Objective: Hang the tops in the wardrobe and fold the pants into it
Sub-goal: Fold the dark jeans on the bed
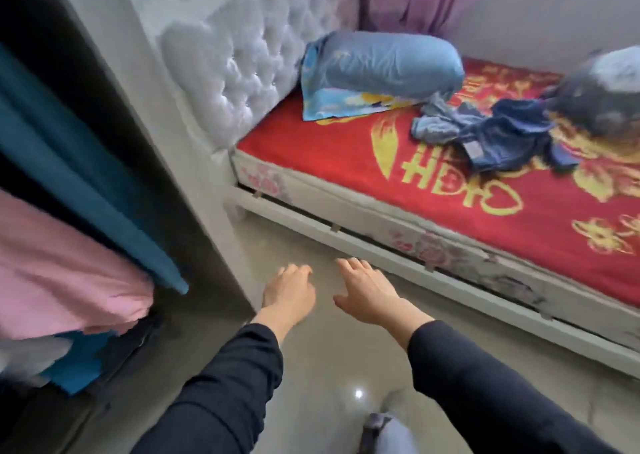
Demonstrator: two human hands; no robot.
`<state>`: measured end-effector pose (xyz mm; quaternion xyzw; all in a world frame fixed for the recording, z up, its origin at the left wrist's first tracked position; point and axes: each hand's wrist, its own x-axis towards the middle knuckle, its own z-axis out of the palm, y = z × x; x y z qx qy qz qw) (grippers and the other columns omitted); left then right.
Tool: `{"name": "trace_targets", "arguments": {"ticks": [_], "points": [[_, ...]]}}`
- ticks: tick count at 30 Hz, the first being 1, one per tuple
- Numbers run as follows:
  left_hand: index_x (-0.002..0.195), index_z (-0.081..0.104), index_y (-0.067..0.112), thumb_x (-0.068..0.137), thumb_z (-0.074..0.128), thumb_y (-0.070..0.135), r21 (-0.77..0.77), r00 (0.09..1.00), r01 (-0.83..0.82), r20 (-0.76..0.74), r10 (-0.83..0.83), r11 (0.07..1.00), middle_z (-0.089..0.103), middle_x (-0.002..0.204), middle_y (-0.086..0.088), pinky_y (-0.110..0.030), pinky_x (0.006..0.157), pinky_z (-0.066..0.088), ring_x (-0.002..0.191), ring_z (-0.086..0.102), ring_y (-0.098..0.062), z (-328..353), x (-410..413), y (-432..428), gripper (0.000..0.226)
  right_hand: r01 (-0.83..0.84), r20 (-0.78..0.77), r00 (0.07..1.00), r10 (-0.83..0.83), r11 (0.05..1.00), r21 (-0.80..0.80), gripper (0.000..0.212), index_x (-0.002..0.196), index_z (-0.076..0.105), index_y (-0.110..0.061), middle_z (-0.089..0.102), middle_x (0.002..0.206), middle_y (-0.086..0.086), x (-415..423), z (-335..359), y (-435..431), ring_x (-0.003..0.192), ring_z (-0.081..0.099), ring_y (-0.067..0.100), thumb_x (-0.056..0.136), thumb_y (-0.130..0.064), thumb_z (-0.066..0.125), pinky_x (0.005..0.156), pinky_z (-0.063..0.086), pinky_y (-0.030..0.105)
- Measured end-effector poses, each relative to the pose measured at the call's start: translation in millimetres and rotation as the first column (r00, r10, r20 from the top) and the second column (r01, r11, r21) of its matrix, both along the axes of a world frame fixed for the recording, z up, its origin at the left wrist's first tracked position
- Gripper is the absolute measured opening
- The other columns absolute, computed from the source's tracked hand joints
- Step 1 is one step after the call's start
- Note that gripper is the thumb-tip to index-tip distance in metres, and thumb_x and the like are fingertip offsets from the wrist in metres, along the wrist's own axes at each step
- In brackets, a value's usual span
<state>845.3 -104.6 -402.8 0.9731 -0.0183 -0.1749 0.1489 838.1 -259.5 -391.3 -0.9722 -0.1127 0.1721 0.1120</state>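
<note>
Blue denim clothes [498, 142] lie crumpled at the right of the frame on the red blanket [346, 162] of the bed, too tangled to tell tops from pants. Low in the centre, the left hand [289, 289] and right hand [367, 292] hang side by side above the floor [329, 367], fingers loosely spread, holding and touching nothing. At the left, the wardrobe [166, 148] shows a teal garment [79, 162] and a pink garment [62, 273] hanging, blurred and cut off by the frame edge. A grey bundle [602, 90] at the right edge is hard to make out.
</note>
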Motion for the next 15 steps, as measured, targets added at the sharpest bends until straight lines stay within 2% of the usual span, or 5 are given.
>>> {"name": "trace_targets", "arguments": {"ticks": [8,15], "points": [[0.136,0.044,0.019,0.096,0.036,0.021,0.012,0.959,0.282,0.033,-0.282,0.959,0.047,0.136,-0.005,-0.039,0.100,0.040,0.126,0.042,-0.024,34.7,102.8,-238.5,0.041,0.244,0.005,0.970,-0.244,0.967,-0.079,0.056,0.138,0.034,-0.014,0.044,0.133,0.007,65.7,33.0,-236.7,0.123,0.041,0.029,0.089,-0.031,0.056,0.096,0.041,0.042],[0.138,0.041,0.018,0.098,0.034,0.025,-0.004,0.916,0.401,0.024,-0.401,0.916,0.047,0.134,-0.005,-0.038,0.097,0.042,0.122,0.042,-0.022,40.7,172.0,-371.0,0.041,0.421,0.011,0.907,-0.421,0.903,-0.092,0.058,0.142,0.029,-0.015,0.044,0.132,0.005,103.2,42.0,-380.5,0.119,0.043,0.026,0.092,-0.033,0.051,0.093,0.042,0.038]]}}
